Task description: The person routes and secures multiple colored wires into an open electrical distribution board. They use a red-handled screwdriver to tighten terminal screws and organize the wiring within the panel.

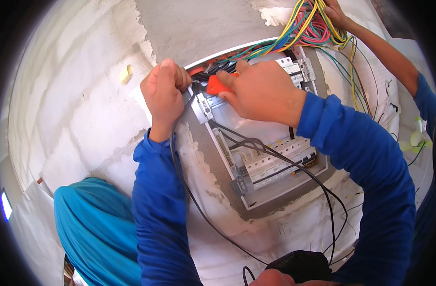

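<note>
My left hand (163, 93) is closed at the upper left corner of a white electrical panel (261, 195), on a black cable (182, 181) that trails down past my wrist. My right hand (263, 93) grips a red-orange tool (215, 86), held just right of my left fingers over dark cables along the panel's top; its working end is hidden. Below are a row of white breakers (275, 162), a terminal strip (223, 145) and loose black wires crossing them. More white switchgear (294, 71) sits at the panel's upper right.
A co-worker's hand (337, 14) grasps a bundle of coloured wires (313, 28) at top right. The panel is recessed in a patched wall (94, 95). Teal cloth (94, 224) lies at lower left, and a black item (294, 264) is at the bottom edge. Loose wires hang at right.
</note>
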The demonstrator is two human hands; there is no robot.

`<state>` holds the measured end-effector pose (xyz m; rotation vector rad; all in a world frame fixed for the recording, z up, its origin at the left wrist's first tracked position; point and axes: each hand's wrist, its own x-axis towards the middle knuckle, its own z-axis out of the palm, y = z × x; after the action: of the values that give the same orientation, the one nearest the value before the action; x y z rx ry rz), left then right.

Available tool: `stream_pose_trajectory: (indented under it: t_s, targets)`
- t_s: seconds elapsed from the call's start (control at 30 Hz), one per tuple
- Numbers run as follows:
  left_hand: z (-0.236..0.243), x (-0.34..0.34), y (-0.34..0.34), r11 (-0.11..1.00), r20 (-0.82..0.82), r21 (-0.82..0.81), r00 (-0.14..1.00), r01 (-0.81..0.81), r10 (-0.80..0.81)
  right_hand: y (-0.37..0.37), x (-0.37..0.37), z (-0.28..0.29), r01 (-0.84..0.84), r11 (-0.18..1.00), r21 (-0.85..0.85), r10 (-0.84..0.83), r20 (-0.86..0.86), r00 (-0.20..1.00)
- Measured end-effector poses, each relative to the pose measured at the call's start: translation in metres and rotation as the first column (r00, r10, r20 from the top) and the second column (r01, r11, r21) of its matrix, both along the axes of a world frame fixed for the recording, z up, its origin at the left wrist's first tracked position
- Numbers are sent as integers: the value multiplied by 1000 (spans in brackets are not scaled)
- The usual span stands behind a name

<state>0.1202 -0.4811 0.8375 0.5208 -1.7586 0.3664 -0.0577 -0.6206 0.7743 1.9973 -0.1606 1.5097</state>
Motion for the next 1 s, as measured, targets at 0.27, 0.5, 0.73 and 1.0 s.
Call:
stream_pose_trajectory:
  t_s: [0.27, 0.5, 0.73, 1.0]
  targets:
    - [8, 2, -4, 997, -11, 39, 997, 70, -70, 0, -1, 4, 6, 999, 31, -5, -40, 999]
    - [12, 3, -3, 998, 34, 44, 999, 36, -38, 1, -2, 6, 20, 998, 55, -17, -50, 999]
    - [12, 3, -5, 998, 39, 44, 998, 40, -42, -5, -3, 11, -31, 999, 30, 32, -37, 999]
    - [11, -1, -2, 998, -11, 21, 998, 61, -61, -6, -1, 10, -68, 997, 23, 68, -12, 998]
